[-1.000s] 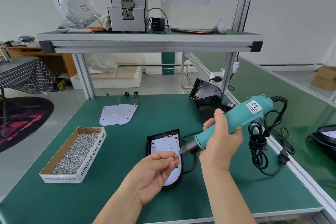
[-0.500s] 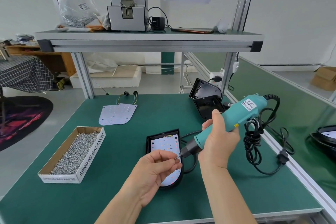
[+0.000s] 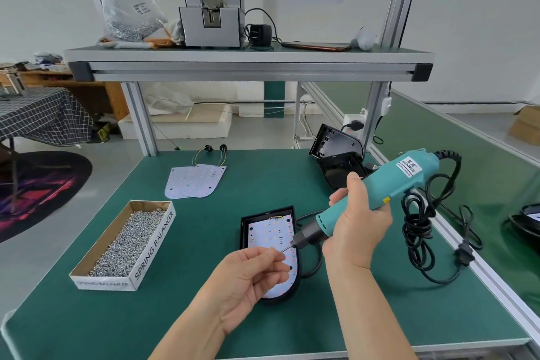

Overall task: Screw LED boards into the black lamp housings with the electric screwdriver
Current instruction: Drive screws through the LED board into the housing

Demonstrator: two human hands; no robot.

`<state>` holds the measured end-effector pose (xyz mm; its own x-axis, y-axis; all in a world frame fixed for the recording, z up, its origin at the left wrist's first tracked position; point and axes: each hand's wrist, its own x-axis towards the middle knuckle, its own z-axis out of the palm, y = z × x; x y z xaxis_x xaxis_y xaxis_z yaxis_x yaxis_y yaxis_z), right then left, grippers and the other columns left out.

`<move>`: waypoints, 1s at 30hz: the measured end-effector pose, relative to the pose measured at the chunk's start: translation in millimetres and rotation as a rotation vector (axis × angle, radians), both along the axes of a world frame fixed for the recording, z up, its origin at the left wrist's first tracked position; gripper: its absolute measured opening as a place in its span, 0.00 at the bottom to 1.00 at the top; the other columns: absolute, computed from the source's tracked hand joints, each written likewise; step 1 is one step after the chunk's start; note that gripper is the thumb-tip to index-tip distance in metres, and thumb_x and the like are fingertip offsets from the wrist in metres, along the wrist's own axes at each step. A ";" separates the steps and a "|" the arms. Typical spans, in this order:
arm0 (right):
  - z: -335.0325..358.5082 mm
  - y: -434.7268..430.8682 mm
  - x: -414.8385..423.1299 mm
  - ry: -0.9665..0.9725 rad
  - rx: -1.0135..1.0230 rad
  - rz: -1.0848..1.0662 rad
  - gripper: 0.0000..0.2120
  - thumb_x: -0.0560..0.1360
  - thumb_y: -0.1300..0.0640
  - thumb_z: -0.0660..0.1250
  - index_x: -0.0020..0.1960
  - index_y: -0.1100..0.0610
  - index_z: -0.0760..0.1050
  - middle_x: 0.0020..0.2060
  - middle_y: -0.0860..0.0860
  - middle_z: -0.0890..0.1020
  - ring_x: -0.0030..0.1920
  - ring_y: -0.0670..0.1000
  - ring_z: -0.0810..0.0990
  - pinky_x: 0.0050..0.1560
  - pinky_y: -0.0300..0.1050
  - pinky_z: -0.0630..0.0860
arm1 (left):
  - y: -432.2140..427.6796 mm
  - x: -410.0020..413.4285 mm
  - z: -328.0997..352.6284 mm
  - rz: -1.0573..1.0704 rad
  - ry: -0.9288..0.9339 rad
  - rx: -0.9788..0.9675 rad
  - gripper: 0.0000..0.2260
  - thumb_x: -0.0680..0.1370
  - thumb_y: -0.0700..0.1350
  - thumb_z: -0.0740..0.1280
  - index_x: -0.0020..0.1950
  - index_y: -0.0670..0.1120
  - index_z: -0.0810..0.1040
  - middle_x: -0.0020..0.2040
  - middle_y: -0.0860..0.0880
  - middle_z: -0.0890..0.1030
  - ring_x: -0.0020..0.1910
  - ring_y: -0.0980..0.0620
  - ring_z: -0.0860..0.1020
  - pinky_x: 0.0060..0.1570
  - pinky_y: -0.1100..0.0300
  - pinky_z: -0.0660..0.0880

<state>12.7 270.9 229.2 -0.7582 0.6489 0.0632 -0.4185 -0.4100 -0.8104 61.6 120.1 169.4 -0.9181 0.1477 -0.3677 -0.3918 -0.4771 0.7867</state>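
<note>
The right hand point(image 3: 355, 231) is wrapped around the teal electric screwdriver point(image 3: 377, 199), its bit angled down toward the left hand point(image 3: 248, 280), whose fingers point(image 3: 273, 256) pinch a small screw at the tip. Beneath them, on the green counter point(image 3: 204, 242), lies a black lamp housing point(image 3: 245, 231) with an LED board point(image 3: 271, 231) seated inside.

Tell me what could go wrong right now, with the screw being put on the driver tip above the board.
1. The left hand pinches something tiny at the bit of the electric screwdriver; if it is a screw and slips, it could drop onto the LED board in the black housing.
2. Fingertips sit at the bit; a trigger press by the right hand could nick them.
3. The coiled cord may tug the driver.
</note>
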 end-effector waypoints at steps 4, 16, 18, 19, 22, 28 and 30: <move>-3.0 -4.1 1.3 -0.004 -0.006 0.019 0.09 0.69 0.52 0.71 0.42 0.53 0.72 0.25 0.50 0.76 0.29 0.49 0.73 0.37 0.44 0.73 | 1.1 -2.2 -1.2 -0.014 -0.010 0.012 0.06 0.67 0.38 0.73 0.37 0.35 0.85 0.36 0.37 0.81 0.30 0.49 0.81 0.29 0.66 0.79; 0.9 3.2 -4.3 0.051 0.072 0.012 0.09 0.70 0.53 0.71 0.39 0.51 0.71 0.26 0.51 0.76 0.30 0.50 0.73 0.36 0.45 0.71 | -41.0 -32.8 -24.7 0.157 -0.021 -0.881 0.21 0.78 0.55 0.70 0.34 0.41 0.74 0.27 0.49 0.70 0.26 0.51 0.64 0.28 0.60 0.59; -2.5 0.6 -5.0 0.064 0.115 0.021 0.07 0.70 0.53 0.71 0.39 0.52 0.72 0.25 0.50 0.76 0.29 0.48 0.74 0.34 0.42 0.73 | -43.7 -43.7 -29.8 0.103 -0.047 -1.087 0.28 0.73 0.59 0.73 0.31 0.47 0.58 0.26 0.52 0.59 0.28 0.50 0.56 0.32 0.57 0.51; -4.8 -1.5 -5.3 0.070 0.141 0.030 0.07 0.70 0.54 0.71 0.39 0.52 0.73 0.25 0.50 0.76 0.28 0.48 0.74 0.33 0.39 0.73 | -40.8 -49.1 -31.5 0.052 -0.047 -1.160 0.30 0.71 0.61 0.75 0.31 0.49 0.55 0.25 0.54 0.56 0.28 0.50 0.55 0.32 0.57 0.50; -13.8 -8.5 -5.5 0.093 0.251 0.057 0.06 0.71 0.56 0.71 0.39 0.54 0.74 0.26 0.51 0.76 0.27 0.47 0.75 0.32 0.36 0.74 | -26.6 -63.8 -33.2 -0.076 -0.062 -1.272 0.29 0.66 0.62 0.77 0.32 0.47 0.59 0.27 0.53 0.61 0.27 0.51 0.60 0.29 0.59 0.55; -38.9 -12.7 -5.9 0.097 0.488 0.078 0.11 0.69 0.49 0.70 0.38 0.57 0.74 0.26 0.52 0.75 0.28 0.56 0.75 0.32 0.48 0.76 | -4.4 -77.2 -36.6 -0.113 -0.074 -1.123 0.18 0.67 0.53 0.77 0.41 0.44 0.72 0.38 0.50 0.72 0.35 0.50 0.69 0.34 0.60 0.65; -45.0 -13.0 -5.5 0.087 0.530 0.070 0.14 0.69 0.48 0.70 0.38 0.59 0.74 0.27 0.58 0.75 0.30 0.63 0.74 0.33 0.57 0.76 | -3.1 -77.9 -36.8 -0.128 -0.068 -1.095 0.17 0.68 0.52 0.76 0.44 0.44 0.73 0.43 0.49 0.75 0.38 0.50 0.72 0.37 0.58 0.68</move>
